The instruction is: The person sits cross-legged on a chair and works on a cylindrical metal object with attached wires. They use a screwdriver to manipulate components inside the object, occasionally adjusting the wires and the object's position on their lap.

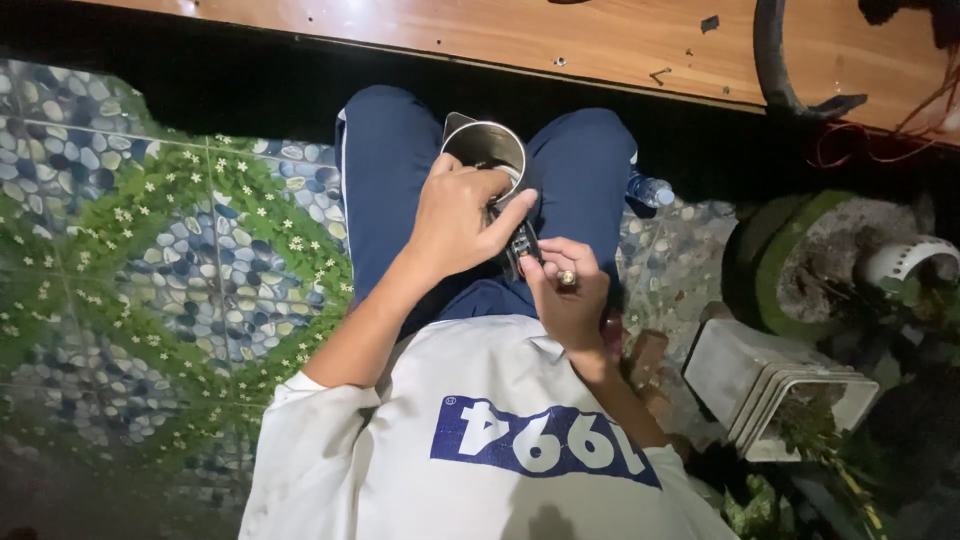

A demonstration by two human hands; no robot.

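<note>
A round metal cup (pixel 486 147) rests between my knees on my dark blue trousers. My left hand (pixel 457 218) wraps over its near side, thumb stretched toward a small dark part (pixel 524 248). My right hand (pixel 567 300), with a ring on one finger, pinches that same dark part from below. Both hands meet just under the cup's rim. What lies inside the cup is too dark to make out.
A wooden board (pixel 560 40) runs across the top with a dark curved band (pixel 775 60) and red wires (pixel 880 140). A plastic bottle (pixel 650 190) lies by my right knee. White stacked planters (pixel 770 390) and a round green pot (pixel 830 260) stand at right. Patterned tile floor (pixel 150 260) spreads left.
</note>
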